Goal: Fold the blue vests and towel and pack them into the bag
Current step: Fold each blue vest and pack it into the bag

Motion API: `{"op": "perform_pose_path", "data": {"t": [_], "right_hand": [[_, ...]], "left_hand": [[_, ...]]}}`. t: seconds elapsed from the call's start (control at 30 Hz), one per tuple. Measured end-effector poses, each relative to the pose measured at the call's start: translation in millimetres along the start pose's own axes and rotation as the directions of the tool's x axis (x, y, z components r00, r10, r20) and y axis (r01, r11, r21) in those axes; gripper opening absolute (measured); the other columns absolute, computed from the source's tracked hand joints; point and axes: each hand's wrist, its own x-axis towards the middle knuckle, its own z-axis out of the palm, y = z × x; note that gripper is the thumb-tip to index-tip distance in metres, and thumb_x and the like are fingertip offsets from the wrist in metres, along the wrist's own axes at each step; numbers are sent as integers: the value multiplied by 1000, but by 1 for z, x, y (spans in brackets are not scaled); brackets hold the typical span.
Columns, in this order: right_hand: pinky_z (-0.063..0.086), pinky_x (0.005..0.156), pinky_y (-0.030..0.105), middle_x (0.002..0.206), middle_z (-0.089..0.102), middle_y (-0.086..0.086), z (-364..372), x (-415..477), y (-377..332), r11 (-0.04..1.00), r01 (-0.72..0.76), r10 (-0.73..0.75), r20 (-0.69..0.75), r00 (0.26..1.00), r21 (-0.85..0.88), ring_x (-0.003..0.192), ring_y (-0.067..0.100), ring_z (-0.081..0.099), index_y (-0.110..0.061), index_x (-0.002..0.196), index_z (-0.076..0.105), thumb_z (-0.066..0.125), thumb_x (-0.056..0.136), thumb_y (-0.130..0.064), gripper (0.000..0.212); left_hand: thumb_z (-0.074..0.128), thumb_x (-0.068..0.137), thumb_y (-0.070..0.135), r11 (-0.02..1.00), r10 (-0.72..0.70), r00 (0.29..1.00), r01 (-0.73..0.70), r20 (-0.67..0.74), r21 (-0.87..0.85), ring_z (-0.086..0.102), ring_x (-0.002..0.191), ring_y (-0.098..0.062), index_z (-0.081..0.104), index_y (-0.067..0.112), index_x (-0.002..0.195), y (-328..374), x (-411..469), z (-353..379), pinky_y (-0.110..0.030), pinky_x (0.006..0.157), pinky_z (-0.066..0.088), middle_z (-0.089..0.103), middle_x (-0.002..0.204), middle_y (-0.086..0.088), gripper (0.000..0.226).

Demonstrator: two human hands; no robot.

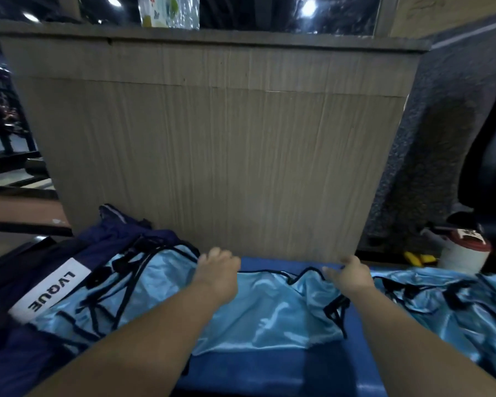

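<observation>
light-blue vest point(269, 316) lies spread on a darker blue towel point(269, 373) at the near edge, and the left hand point(218, 270) and right hand point(351, 275) each curl their fingers round its black-trimmed far hem. a navy bag point(49, 290) with a white label lies to the left, and other vests point(455, 305) are heaped to the right. beyond stand a white tub point(460, 257) with a dark red lid and a tall wood-grain panel point(218, 144).

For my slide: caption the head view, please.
Left hand and right hand grip a light blue vest on a blue towel.
</observation>
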Motion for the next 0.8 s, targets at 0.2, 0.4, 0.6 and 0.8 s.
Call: {"op": "perform_pose_path", "data": {"t": [0.2,0.4,0.6,0.8], "right_hand": [[47,95,42,141,48,17,4,-7,44,892,-186,124,172,977,412,121,33,54,-4,147,32,84,75,-32,93],[54,78,41,108,63,15,16,1,72,820,-239,164,187,969,520,90,33,65,-8,133,48,79,79,-7,62],[49,76,33,100,68,11,1,15,71,968,-80,11,276,961,240,88,24,65,-17,113,60,67,85,-9,29],[57,75,46,93,70,15,-26,31,84,907,-116,76,114,991,405,80,34,68,-16,100,65,73,80,-6,25]], "left_hand": [[44,97,39,972,179,977,-157,117,-175,37,131,-20,48,23,131,42,-8,53,-35,107,29,48,140,2,37],[43,95,57,944,235,963,-194,134,-266,6,149,-11,16,32,154,60,-6,76,-34,120,5,13,162,10,69],[43,90,67,921,317,886,-202,338,-334,-14,148,-8,7,46,152,58,2,88,-47,119,-9,-10,162,17,75],[58,73,77,903,393,852,-287,345,-319,8,143,-8,17,51,148,55,8,77,-39,114,3,16,156,19,89]]}}
